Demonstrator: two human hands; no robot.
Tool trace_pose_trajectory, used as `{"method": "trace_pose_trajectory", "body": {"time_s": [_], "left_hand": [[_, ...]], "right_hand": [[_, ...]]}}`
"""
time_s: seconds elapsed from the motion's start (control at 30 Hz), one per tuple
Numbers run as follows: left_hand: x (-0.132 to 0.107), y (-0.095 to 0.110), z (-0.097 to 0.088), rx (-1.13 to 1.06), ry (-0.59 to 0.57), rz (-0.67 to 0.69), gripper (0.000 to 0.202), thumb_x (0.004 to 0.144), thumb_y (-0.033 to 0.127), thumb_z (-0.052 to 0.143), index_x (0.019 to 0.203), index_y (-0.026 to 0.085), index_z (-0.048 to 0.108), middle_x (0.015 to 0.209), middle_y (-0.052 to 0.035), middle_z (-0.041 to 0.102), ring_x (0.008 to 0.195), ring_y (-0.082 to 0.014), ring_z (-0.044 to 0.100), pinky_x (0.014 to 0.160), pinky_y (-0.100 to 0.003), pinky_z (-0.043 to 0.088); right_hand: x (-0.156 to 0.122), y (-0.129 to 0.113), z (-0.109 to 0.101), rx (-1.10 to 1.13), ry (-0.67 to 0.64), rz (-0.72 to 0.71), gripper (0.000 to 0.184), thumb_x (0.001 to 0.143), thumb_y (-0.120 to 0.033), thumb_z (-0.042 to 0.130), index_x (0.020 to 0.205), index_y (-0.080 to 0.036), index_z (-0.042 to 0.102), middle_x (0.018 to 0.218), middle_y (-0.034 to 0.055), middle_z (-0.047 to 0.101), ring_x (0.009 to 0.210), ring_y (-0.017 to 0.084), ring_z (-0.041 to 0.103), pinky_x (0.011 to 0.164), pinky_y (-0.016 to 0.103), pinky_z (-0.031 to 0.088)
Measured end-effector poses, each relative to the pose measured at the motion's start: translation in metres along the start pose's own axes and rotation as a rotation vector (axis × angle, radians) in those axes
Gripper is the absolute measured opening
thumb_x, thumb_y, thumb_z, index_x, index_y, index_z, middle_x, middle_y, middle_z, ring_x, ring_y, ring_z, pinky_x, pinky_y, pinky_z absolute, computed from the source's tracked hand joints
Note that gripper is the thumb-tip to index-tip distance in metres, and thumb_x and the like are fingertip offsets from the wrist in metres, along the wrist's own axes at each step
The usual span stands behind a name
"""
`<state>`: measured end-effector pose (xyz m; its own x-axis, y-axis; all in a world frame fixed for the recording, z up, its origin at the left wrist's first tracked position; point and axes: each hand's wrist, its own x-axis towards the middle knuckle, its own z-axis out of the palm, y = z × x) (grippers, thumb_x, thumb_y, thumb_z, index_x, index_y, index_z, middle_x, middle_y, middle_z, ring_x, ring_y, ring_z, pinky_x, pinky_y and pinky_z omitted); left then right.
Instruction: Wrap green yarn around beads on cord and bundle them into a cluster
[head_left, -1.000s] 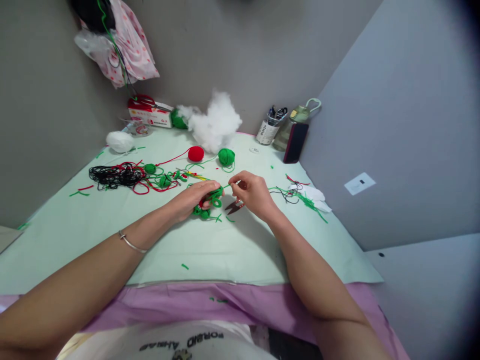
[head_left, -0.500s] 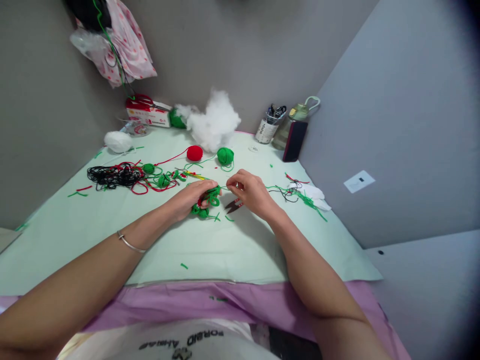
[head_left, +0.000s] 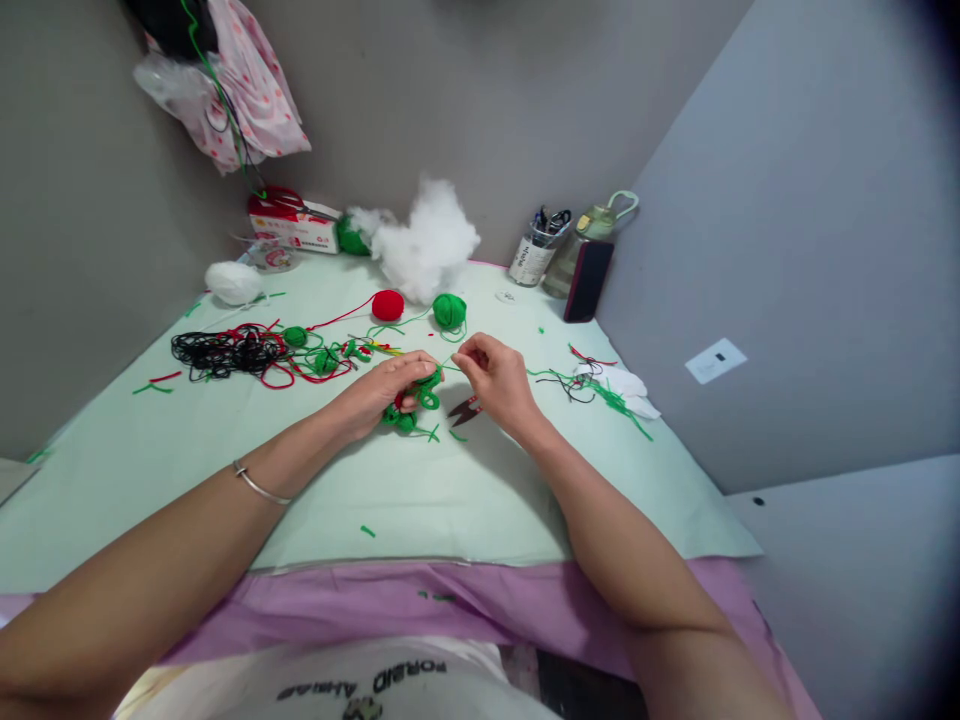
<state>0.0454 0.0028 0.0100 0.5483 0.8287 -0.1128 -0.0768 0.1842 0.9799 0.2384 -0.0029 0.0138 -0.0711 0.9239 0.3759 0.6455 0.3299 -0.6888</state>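
Over the middle of the table, my left hand (head_left: 379,395) is closed round a small green and red crocheted piece (head_left: 428,399), which has a loop and rounded green parts hanging below the fingers. A thin strand of green yarn (head_left: 448,366) runs from this piece to my right hand (head_left: 501,382), whose thumb and forefinger pinch it. Whether a needle is also in that pinch is too small to tell. Dark-bladed thread snips (head_left: 465,411) with red on them lie on the table, partly hidden by my right hand. Short green yarn scraps (head_left: 429,434) lie below the crocheted piece.
Tangled black yarn (head_left: 225,352) lies at the left. Behind are a red ball (head_left: 388,305), a green ball (head_left: 449,311) and white stuffing (head_left: 431,245). At the back right stand a pen cup (head_left: 531,258), a bottle (head_left: 596,222) and a phone (head_left: 589,282). Yarn ends (head_left: 619,398) lie right.
The green strand between my hands now slants up more clearly from the crocheted piece. My right hand has shifted very slightly; the left keeps its hold. The whole view has moved a little.
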Motion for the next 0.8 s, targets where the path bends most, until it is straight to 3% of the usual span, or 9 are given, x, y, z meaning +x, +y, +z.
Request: {"method": "trace_pose_trajectory", "body": {"time_s": [0.13,0.4,0.6,0.8], "left_hand": [[0.0,0.002,-0.001,-0.006,0.008,0.009,0.022,0.087,0.04,0.061,0.086,0.019,0.057,0.063,0.0059,0.036,0.051,-0.0071,0.033,0.047,-0.019,0.025],[-0.003,-0.001,0.004,0.015,0.001,-0.02,0.029,0.087,0.042,0.062,0.076,0.017,0.052,0.066,0.0038,0.041,0.051,-0.0064,0.037,0.047,-0.019,0.025],[-0.004,-0.001,0.006,0.033,-0.025,-0.047,0.032,0.086,0.042,0.062,0.071,0.018,0.049,0.058,0.0035,0.042,0.047,-0.0073,0.035,0.045,-0.019,0.024],[-0.004,0.001,0.007,0.048,-0.035,-0.111,0.034,0.086,0.045,0.059,0.068,0.016,0.055,0.053,0.0019,0.044,0.045,-0.0081,0.035,0.043,-0.02,0.025]], "right_hand": [[0.002,0.0,0.002,-0.077,0.03,-0.039,0.013,0.09,-0.026,0.059,0.078,-0.021,0.059,0.075,0.0001,0.059,0.067,0.015,0.05,0.068,0.028,0.038],[0.005,0.01,-0.003,-0.326,-0.053,-0.134,0.037,0.091,-0.032,0.068,0.063,-0.02,0.048,0.071,0.0005,0.052,0.066,0.015,0.045,0.063,0.029,0.031],[0.008,0.018,0.0,-0.665,-0.066,-0.3,0.026,0.094,-0.026,0.065,0.07,-0.02,0.055,0.08,0.0074,0.055,0.082,0.023,0.046,0.064,0.033,0.03],[0.012,0.015,-0.001,-0.741,0.016,-0.303,0.025,0.096,-0.018,0.056,0.071,-0.021,0.057,0.082,0.01,0.057,0.081,0.024,0.046,0.064,0.035,0.03]]}}
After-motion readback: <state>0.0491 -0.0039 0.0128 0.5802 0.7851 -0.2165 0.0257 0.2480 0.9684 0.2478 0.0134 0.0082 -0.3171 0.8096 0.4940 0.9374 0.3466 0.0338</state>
